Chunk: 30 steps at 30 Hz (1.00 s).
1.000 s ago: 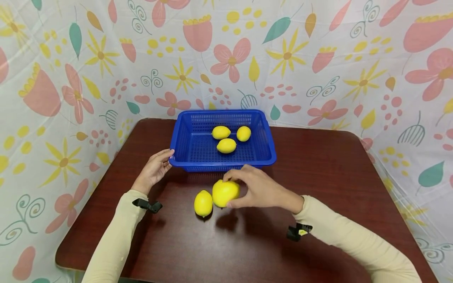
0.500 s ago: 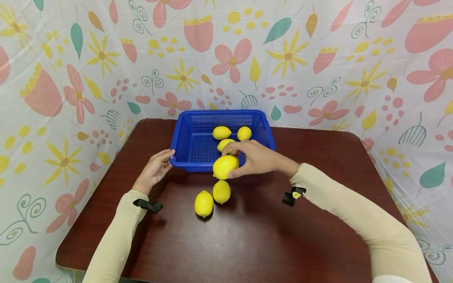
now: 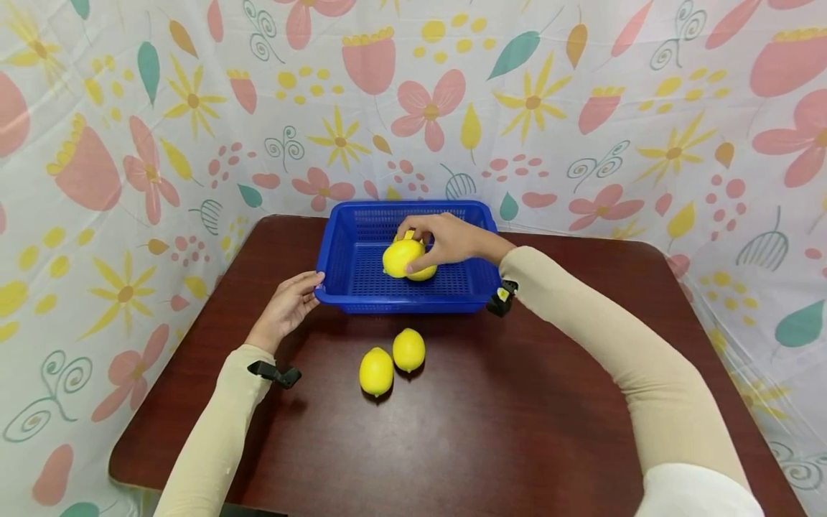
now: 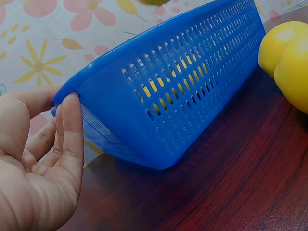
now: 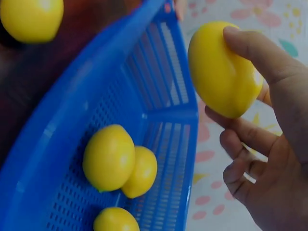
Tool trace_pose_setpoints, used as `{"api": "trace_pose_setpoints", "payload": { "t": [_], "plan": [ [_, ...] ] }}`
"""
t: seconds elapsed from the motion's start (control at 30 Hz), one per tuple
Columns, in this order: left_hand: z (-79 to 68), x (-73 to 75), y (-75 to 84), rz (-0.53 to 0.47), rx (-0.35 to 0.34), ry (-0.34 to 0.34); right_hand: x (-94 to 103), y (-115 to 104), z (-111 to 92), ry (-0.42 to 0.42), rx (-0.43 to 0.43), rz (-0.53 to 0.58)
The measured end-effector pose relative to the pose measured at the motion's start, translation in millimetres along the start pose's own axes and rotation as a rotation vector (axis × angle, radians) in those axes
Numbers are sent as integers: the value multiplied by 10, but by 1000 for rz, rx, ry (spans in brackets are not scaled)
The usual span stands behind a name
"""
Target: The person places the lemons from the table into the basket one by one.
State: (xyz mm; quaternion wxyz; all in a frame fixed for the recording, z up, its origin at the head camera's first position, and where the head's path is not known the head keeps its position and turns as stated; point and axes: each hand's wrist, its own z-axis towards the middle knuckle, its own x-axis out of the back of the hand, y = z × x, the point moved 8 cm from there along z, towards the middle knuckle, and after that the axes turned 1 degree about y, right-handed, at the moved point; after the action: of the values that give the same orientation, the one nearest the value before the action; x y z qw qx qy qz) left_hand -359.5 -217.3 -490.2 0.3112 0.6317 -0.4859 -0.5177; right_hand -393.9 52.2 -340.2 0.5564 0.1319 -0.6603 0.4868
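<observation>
My right hand (image 3: 449, 239) holds a yellow lemon (image 5: 224, 70) between thumb and fingers, above the blue plastic basket (image 3: 336, 287). In the right wrist view three more lemons lie inside the basket, one of them nearest the camera side (image 5: 109, 158). My left hand (image 4: 45, 163) pinches the basket's near left corner at the rim, thumb on top. Two lemons stand apart from the basket on the table in front of it, a left one (image 3: 376, 372) and a right one (image 3: 409, 350). In the head view my right hand hides part of the basket's lemons.
The dark reddish-brown table (image 3: 517, 431) carries the basket near its back edge. Behind and at both sides hangs a white flower-printed cloth (image 3: 555, 158). Each sleeved wrist wears a black camera strap, the left strap (image 3: 274, 374) lying over the table.
My right hand has carried the lemon up and away from the table, over the basket's front rim to above its inside. My left hand stays at the basket's corner.
</observation>
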Motion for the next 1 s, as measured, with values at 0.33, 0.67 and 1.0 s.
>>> {"api": "trace_pose_setpoints", "payload": {
  "t": [0.33, 0.67, 1.0],
  "plan": [
    [2, 2, 10, -7, -2, -3, -36, 350, 388, -49, -53, 58],
    [16, -9, -19, 0, -3, -7, -190, 659, 692, -38, -170, 107],
    [31, 3, -11, 10, -4, -3, -396, 857, 920, 14, -231, 113]
  ]
}}
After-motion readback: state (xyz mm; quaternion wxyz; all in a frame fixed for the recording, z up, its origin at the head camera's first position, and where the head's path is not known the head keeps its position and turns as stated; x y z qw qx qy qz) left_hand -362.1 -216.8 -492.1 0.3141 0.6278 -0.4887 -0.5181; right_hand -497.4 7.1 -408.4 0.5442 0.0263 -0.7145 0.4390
